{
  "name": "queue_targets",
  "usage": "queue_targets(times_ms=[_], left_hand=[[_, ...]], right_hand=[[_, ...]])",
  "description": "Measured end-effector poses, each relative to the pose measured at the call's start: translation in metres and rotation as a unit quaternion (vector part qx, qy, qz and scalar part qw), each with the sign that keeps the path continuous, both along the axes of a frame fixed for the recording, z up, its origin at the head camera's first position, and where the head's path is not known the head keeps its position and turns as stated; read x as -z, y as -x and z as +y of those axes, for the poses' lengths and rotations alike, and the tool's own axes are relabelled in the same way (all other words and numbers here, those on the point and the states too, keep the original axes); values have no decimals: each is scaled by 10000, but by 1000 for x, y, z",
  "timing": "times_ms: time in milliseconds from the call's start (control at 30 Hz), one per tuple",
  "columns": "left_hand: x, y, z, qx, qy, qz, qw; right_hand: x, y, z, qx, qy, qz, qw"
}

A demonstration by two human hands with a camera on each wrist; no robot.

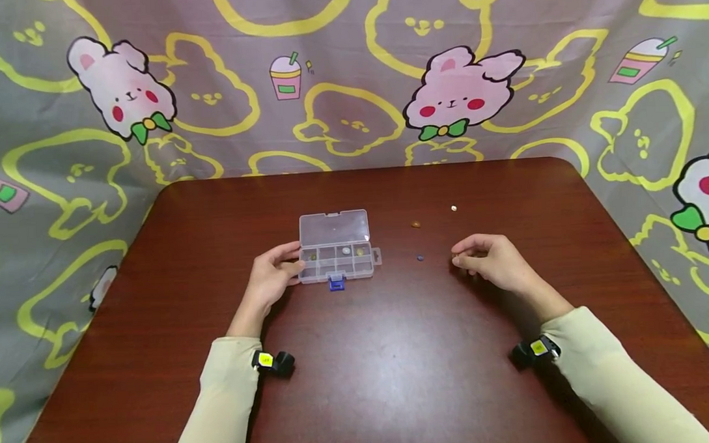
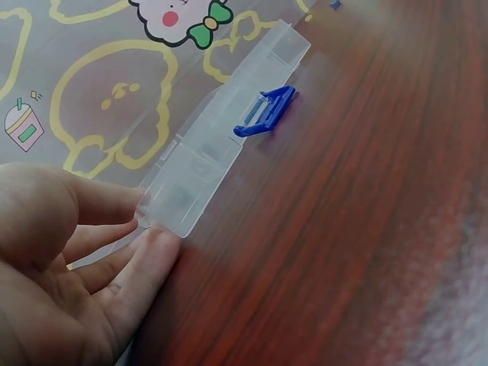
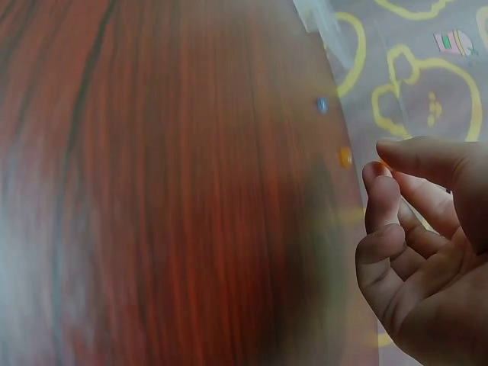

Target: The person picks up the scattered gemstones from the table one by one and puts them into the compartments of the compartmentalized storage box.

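Note:
A clear plastic compartment box lies on the table with its lid raised and its blue latch toward me. My left hand grips the box's left end between thumb and fingers, as the left wrist view also shows. Small stone-like pieces sit in the back row: a greenish one, a white one and a yellowish one. Right of the box, my right hand pinches a tiny orange-brown piece between thumb and index fingertip; the fingers mostly hide it.
Between box and right hand lie a small blue piece and an orange one. A small white piece lies farther back. The brown wooden table meets a patterned cloth behind and at the sides.

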State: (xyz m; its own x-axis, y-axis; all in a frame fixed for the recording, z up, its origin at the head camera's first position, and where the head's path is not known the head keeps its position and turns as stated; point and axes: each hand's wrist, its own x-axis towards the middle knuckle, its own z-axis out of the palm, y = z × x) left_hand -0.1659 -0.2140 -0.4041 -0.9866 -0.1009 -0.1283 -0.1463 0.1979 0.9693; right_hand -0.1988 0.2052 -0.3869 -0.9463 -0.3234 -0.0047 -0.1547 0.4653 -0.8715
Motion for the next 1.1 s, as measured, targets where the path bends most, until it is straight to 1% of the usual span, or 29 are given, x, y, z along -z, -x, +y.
queue_targets(times_ms=[300,500,667,833,1100], left_hand=[[2,-1,3,-25,17,5,10000],[2,-1,5,8,-21,92,10000],[2,-1,3,-31,-1,71,10000],[1,-1,2,-15,37,55,10000],[2,-2,1,-25,-18,97,9999]], right_hand=[[-2,-2,-27,-246,184,46,9995],[-3,-2,-43,-377,433,55,9983],[-2,-2,-60,-554,577,49,9968],[-4,-2,-78,-676,573,127,9960],[-9,0,-104,-755,406,483,9951]])
